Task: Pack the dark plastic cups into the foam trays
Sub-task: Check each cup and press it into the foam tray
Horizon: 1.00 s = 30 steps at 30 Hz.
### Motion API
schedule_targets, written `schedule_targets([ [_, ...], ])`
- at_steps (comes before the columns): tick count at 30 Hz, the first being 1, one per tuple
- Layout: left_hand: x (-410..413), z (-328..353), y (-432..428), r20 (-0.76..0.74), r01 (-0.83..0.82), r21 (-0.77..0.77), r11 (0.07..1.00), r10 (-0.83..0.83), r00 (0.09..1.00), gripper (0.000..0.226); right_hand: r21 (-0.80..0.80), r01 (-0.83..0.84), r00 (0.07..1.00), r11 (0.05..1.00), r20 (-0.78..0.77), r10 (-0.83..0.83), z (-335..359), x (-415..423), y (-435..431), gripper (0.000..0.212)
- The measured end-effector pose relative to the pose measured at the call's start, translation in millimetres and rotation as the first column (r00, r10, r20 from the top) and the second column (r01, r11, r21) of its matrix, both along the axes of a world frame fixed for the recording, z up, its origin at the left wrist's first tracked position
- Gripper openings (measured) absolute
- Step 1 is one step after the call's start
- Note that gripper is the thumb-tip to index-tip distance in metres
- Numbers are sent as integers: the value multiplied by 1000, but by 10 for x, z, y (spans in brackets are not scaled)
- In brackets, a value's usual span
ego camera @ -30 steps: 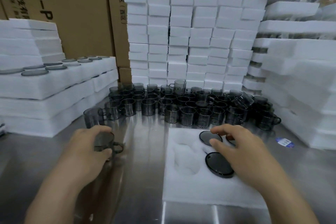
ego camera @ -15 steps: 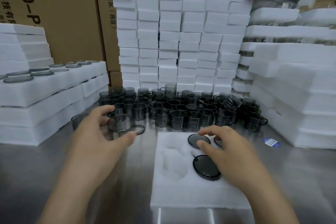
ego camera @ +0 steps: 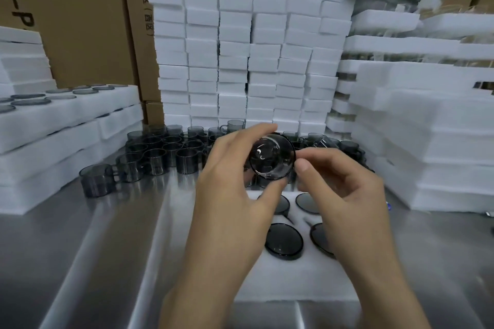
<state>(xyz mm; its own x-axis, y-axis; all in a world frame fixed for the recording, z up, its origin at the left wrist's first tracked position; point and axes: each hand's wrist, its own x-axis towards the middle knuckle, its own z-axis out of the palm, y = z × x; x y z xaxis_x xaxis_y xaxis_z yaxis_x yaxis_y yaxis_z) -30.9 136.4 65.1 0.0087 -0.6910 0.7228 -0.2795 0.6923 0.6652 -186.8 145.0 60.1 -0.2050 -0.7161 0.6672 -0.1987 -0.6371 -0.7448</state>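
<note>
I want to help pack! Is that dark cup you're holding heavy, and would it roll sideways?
Probably light: the cup looks like thin plastic, and the left hand and right hand hold it by fingertips. Being round, it might roll sideways, though a handle like those on the table cups would likely stop it.

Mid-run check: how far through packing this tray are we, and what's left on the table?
Done: four seated cups sit base-up in the front foam tray; filled trays are stacked at left. In hand: the left hand grips one held cup above the tray, the right hand pinching its rim. Left: the tray's left side is hidden by the hands, and many loose cups wait behind.
</note>
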Motion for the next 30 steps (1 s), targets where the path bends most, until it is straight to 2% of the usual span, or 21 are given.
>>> schedule_targets([
  [4, -11, -3, -12, -75, 113, 21, 993, -111, 991, 67, 2, -23, 999, 1000, 48, 23, 1, -17, 19, 20],
  [13, -43, -31, -15, -178, 180, 15, 983, -175, 968, 65, 20, -78, 994, 997, 84, 76, 26, 12, 40, 21],
  [19, -52, -41, -10, -105, 116, -20, 993, -117, 987, 65, 39, -59, 994, 997, 97, 55, 16, -12, 41, 20],
  [25, -48, -48, -14, -100, 105, 0, 994, -105, 989, 65, 59, -34, 994, 998, 104, 28, 13, -22, 37, 20],
  [30, -31, -55, -2, -51, 77, 8, 997, -77, 996, 72, 114, -40, 987, 993, 162, 21, 21, -11, 50, 8],
])
